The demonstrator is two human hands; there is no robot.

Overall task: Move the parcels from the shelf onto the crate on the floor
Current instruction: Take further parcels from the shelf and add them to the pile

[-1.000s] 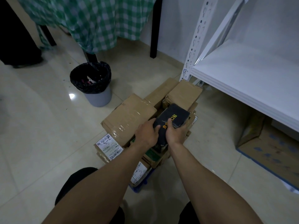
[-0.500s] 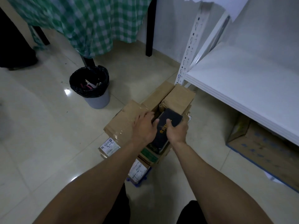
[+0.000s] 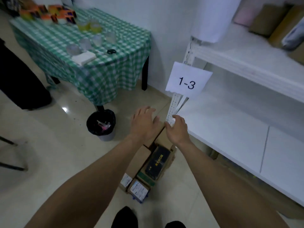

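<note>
A black parcel with yellow lettering lies on top of a pile of brown cardboard parcels on the floor, with a blue crate edge just showing beneath. My left hand and my right hand hover above the pile, fingers spread and loose, holding nothing. To the right stands the white shelf; its upper level holds brown parcels at the top right.
A black-lined waste bin stands left of the pile. A table under a green checked cloth carries jars and boxes. A paper label "1-3" hangs on the shelf post. A cardboard box sits under the shelf.
Both hands have let go of the black parcel, which now lies on the pile, and have risen away from it. The view has tilted up toward the shelf.
</note>
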